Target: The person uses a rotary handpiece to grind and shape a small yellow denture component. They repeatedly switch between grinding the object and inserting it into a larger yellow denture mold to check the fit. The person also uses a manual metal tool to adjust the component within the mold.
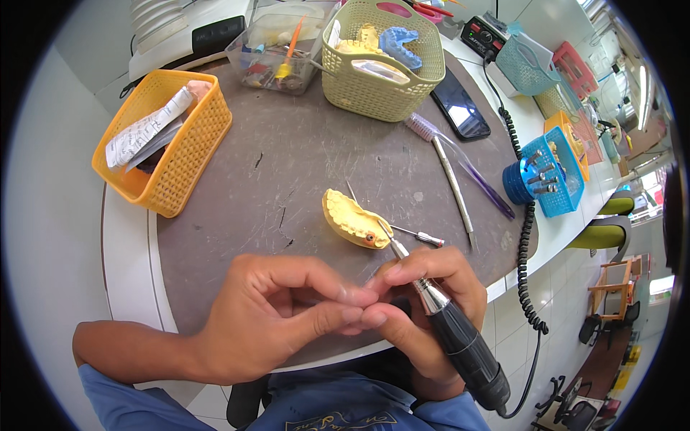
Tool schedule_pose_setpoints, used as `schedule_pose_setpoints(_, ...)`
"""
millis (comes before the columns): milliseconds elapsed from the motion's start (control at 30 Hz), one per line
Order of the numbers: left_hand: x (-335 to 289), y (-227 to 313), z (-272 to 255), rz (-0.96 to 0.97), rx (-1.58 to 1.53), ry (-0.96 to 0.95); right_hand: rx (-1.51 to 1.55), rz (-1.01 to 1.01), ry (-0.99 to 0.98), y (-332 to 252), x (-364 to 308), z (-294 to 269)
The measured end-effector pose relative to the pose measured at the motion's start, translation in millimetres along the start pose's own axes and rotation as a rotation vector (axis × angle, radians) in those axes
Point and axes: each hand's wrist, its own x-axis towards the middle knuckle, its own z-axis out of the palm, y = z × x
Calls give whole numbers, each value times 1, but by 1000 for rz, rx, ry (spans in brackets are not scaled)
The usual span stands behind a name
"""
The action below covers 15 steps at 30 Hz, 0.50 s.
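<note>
My right hand [410,337] is closed around a black and silver rotary handpiece [471,348], whose slim tip points away from me. Its thumb and fingertip meet the fingertips of my left hand [251,323], which is closed in a pinch. Anything between those fingertips is too small or hidden to make out. Just beyond my hands, a yellow plaster dental model [348,215] lies on the brown work mat [230,215], with a small round metal-ringed hole near its right end. The handpiece tip overlaps that end in view; whether they touch, I cannot tell.
Right of the model lie a small metal hand tool [430,238], a slim metal instrument [454,190] and a purple-ended brush [489,188]. A phone [460,108], green basket [381,90], clear box [277,75], orange basket [190,158] and blue bur stand [519,183] surround them. A coiled cord [527,251] hangs right.
</note>
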Motion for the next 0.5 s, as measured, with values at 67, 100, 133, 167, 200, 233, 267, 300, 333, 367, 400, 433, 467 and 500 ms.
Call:
schedule_pose_setpoints(67, 0, -3, 0, 66, 63, 5, 1, 4, 7, 1, -1, -1)
schedule_pose_setpoints(100, 0, -4, 0, 80, 84, 6, -14, 2, 8, 2, -1, -2)
schedule_pose_setpoints(133, 0, -4, 0, 94, 105, 6, -29, 1, 9, 2, -1, -3)
schedule_pose_setpoints(167, 0, -4, 0, 88, 116, 24, -46, -4, 11, 2, -1, -4)
schedule_pose_setpoints(200, 0, -3, 1, 80, 128, 38, -62, -9, 16, 0, -2, -4)
schedule_pose_setpoints(233, 0, -2, 2, 72, 140, 53, -79, -14, 21, -1, -3, -5)
schedule_pose_setpoints(267, 0, 3, 3, 86, 261, 64, -47, -8, 64, -3, -5, -6)
schedule_pose_setpoints(300, 1, 10, 4, 100, 380, 74, -17, 0, 107, -4, -9, -7)
schedule_pose_setpoints(333, 3, 16, 2, 114, 498, 83, 14, 8, 149, -5, -12, -10)
schedule_pose_setpoints(367, 8, 19, -3, 210, 674, 66, -33, -21, 162, -6, -14, -17)
schedule_pose_setpoints(400, 13, 22, -10, 304, 849, 50, -78, -46, 173, -5, -16, -28)
schedule_pose_setpoints(433, 16, 23, -13, 398, 1024, 34, -122, -71, 183, -5, -17, -35)
schedule_pose_setpoints(467, 17, 23, -12, 395, 1126, 101, -281, 24, 292, -9, -22, -38)
schedule_pose_setpoints(500, 18, 24, -14, 390, 1194, 87, -381, -31, 315, -10, -22, -48)
